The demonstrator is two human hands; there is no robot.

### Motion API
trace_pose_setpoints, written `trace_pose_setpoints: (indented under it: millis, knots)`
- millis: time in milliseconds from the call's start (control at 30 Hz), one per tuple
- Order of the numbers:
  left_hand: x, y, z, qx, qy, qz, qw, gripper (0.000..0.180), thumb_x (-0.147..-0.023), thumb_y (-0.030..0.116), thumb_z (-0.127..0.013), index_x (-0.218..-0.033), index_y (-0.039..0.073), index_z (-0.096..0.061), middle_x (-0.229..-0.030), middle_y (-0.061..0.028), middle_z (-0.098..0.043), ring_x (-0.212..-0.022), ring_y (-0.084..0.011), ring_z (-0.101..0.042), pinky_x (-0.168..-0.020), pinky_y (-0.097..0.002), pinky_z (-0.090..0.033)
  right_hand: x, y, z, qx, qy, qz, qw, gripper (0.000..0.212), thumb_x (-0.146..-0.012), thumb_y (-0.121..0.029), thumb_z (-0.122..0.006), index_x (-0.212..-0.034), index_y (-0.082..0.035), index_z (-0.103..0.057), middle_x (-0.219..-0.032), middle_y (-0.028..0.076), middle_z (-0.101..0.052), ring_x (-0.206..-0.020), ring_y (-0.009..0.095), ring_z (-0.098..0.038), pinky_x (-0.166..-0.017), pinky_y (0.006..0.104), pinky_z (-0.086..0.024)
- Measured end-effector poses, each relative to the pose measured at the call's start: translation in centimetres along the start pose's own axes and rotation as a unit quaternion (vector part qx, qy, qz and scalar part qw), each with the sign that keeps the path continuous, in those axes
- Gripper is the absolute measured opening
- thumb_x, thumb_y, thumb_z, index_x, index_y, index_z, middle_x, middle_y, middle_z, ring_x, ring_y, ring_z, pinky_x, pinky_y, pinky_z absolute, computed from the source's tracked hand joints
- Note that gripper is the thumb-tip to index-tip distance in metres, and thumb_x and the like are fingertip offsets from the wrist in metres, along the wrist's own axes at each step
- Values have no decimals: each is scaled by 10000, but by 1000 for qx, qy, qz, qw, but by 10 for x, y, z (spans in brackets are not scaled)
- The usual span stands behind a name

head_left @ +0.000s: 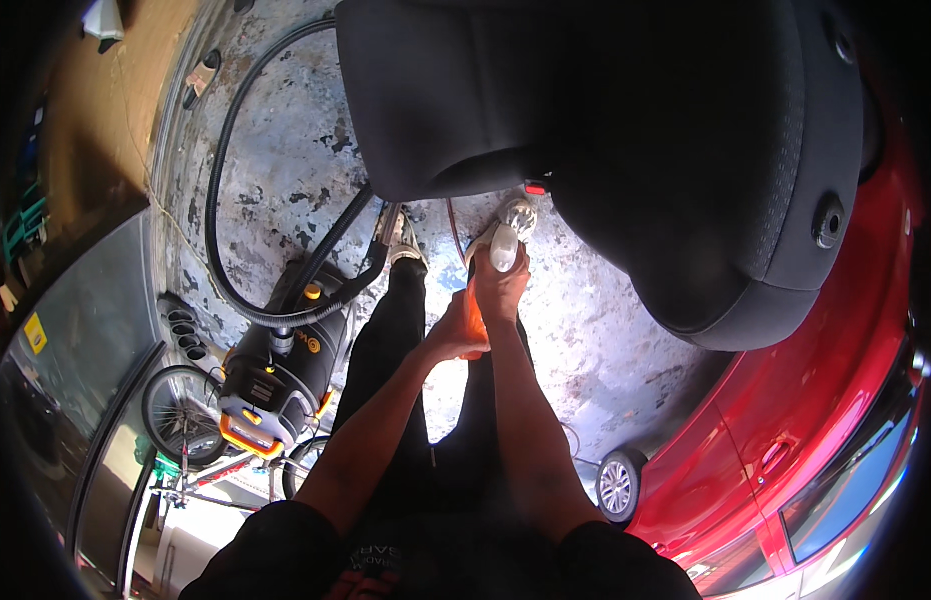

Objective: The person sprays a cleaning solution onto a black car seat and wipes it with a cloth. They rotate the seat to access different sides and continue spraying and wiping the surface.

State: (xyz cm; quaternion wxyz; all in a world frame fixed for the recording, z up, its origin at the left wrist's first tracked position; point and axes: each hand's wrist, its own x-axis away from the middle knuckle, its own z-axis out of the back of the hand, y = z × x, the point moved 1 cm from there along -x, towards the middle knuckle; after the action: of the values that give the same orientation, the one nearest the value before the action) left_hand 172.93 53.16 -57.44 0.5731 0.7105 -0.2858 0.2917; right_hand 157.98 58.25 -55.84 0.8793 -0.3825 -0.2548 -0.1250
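Between my hands, in front of my legs, is an orange bottle [474, 318] with a rounded whitish top [503, 248]. My left hand [451, 332] is closed around the orange lower part. My right hand [502, 285] is closed higher up, just below the whitish top, and its fingers are partly hidden. Whether the top is a spray head I cannot tell. Just ahead of my hands stands a large dark car seat [435, 95], with a red-topped belt buckle [534, 187] at the gap between cushion and backrest. Neither hand touches the seat.
A black and orange vacuum cleaner [275, 375] stands at my left, its black hose [213, 200] looping over the worn, paint-flecked floor [285, 150]. A red car [725, 430] is at the right. A bicycle wheel [180, 410] and a glass panel [85, 330] lie farther left.
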Motion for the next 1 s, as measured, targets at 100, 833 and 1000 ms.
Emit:
trace_pose_setpoints:
  millis: [100, 833, 1000]
  knots:
    - [-3, 2, -2, -7, -1, 3, 1000, 1220, -667, 187, -945, -1629, 6, -218, -1465, -202, -436, -1387, -322, -483, -1139, -423, -462, -1, -3, 2, 17, 11, -6, 1000, 405, -868, -303, -767, -1143, -26, -658, -1137, 164, -655, -1129, 425, -609, -1029, 574, -425]
    - [-32, 46, -5, -16, 15, -32, 999, 1198, -625, 125, -939, -1625, 71, -282, -1516, -172, -437, -1447, -345, -456, -1190, -438, -427, -27, -26, 32, -72, 53, 19, 996, 446, -886, -249, -767, -1208, 34, -645, -1135, 221, -667, -1098, 449, -596, -1036, 566, -440]
    - [-35, 58, -5, -38, 7, -28, 999, 1074, -629, 103, -920, -1545, 66, -359, -1445, -176, -486, -1372, -349, -519, -1144, -426, -465, -29, -27, 46, -130, 71, 8, 989, 453, -895, -257, -783, -1199, 45, -634, -1156, 235, -668, -1094, 420, -633, -974, 543, -514]
